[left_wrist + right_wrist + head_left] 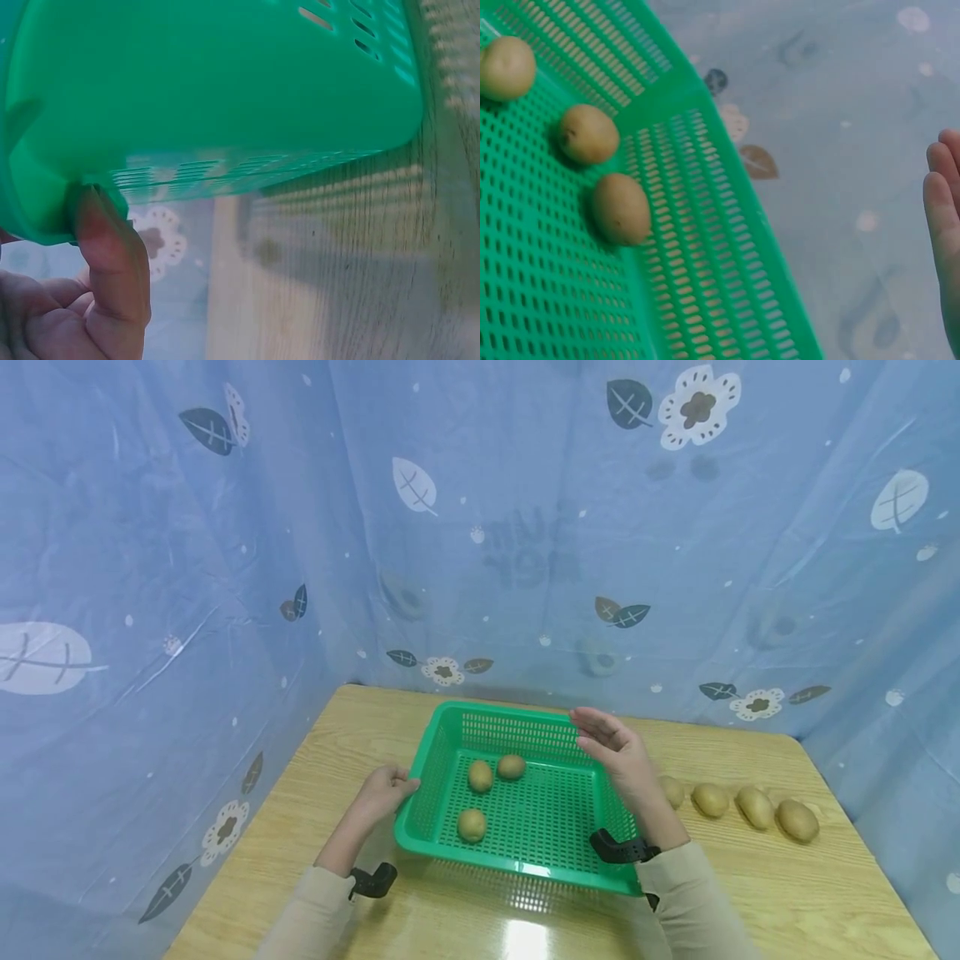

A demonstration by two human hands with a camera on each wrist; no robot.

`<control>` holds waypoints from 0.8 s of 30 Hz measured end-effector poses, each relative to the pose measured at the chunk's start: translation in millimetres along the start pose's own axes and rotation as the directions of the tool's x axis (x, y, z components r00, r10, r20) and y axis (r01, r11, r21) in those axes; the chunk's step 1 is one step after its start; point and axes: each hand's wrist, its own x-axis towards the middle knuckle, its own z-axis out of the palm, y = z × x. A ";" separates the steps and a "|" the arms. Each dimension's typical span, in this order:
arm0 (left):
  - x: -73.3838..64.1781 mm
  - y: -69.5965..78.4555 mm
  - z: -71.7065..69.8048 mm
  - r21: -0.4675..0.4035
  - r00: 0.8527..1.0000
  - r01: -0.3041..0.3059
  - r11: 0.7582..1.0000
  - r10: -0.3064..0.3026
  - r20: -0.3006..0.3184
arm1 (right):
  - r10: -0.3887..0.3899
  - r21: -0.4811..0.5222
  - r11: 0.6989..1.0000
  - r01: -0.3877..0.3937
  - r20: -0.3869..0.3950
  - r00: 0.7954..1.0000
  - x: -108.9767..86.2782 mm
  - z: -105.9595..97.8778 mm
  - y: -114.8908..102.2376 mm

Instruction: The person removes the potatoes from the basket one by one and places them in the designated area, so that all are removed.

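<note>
A green plastic basket (pixel 525 866) with slotted walls sits in the middle of the wooden table. Three potatoes lie in its left half: one potato (pixel 472 825) near the front, another potato (pixel 481 776) behind it, and a third potato (pixel 512 767) beside that. My left hand (pixel 385 792) grips the basket's left rim; the left wrist view shows the thumb (pixel 112 259) pressed against the rim's edge. Over the basket's right side hovers my right hand (pixel 618 760), fingers extended and holding nothing. In the right wrist view its fingers (pixel 945 202) show apart from the basket wall.
Several potatoes (pixel 755 807) stand in a row on the wooden table (pixel 817 885), right of the basket. The nearest one is partly hidden by my right arm. A blue patterned curtain (pixel 525 635) hangs behind the table and along both sides.
</note>
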 end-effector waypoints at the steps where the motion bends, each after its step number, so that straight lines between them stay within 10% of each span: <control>1: -0.2 -0.4 0.3 -0.002 1.000 -0.001 1.000 0.001 0.001 | 0.006 -0.008 1.000 -0.005 0.004 1.000 1.3 3.1 1.8; 24: 1.3 -0.6 0.5 -0.005 1.000 -0.014 1.000 0.014 -0.002 | 0.215 -0.105 0.973 -0.204 0.106 0.971 47.8 40.0 48.2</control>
